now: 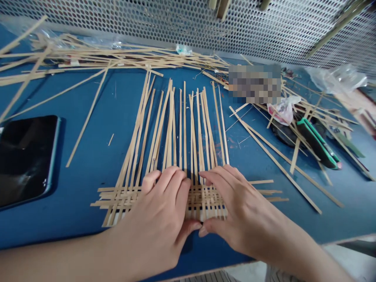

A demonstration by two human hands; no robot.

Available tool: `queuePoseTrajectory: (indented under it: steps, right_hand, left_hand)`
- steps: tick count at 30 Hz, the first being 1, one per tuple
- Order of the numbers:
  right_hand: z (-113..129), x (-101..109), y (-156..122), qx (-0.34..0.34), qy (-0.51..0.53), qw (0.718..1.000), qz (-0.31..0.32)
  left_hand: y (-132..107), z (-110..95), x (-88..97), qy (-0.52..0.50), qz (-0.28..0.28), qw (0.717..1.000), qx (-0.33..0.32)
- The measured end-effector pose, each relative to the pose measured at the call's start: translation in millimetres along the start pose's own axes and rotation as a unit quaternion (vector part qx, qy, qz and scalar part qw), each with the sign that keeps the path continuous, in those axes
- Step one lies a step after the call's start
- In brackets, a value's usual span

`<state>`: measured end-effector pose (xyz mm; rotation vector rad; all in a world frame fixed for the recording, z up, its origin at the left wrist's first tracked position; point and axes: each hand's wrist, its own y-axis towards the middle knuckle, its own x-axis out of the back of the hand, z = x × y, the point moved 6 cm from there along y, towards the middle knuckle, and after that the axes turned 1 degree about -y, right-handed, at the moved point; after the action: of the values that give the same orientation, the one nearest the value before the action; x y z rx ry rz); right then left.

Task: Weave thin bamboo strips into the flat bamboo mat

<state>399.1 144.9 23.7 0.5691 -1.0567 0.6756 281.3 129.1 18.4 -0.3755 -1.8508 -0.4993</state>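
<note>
A partly woven mat of thin, flat wooden strips (117, 199) lies near the front edge of the table. Its long upright strips fan out away from me, and several crosswise strips are interlaced close to the near edge. My left hand (164, 207) grips the weave left of its middle, fingers curled over the far crosswise strips and thumb at the near edge. To the right, my right hand (241, 205) grips it the same way. Both thumbs nearly meet at the near edge. The hands hide much of the weave, and a whitish band shows along its near side.
A dark-screened phone (28, 158) lies at left. Loose strips (132, 58) are heaped along the back, below a perforated metal panel (123, 19). More strips, crumpled plastic (283, 109) and a green-and-black object (319, 143) lie at right on the blue table (79, 188).
</note>
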Motion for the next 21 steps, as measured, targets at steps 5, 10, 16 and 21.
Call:
queuePoseTrajectory:
  steps: [5, 10, 16, 21]
  right_hand:
    - [-8, 13, -9, -0.018, 0.03, 0.999, 0.018]
    - [-28, 34, -17, -0.066, 0.042, 0.997, -0.013]
    - [-32, 17, -18, -0.036, 0.042, 0.998, 0.011]
    - [-30, 15, -17, -0.039, 0.04, 0.998, 0.022]
  left_hand:
    - [-5, -1, 4.8, 0.006, -0.024, 0.999, -0.021]
    - [-1, -12, 8.7, -0.004, -0.04, 0.998, -0.046]
    - [16, -22, -1.7, 0.029, -0.018, 0.998, -0.055]
    - [21, -21, -5.9, 0.002, 0.003, 0.999, -0.037]
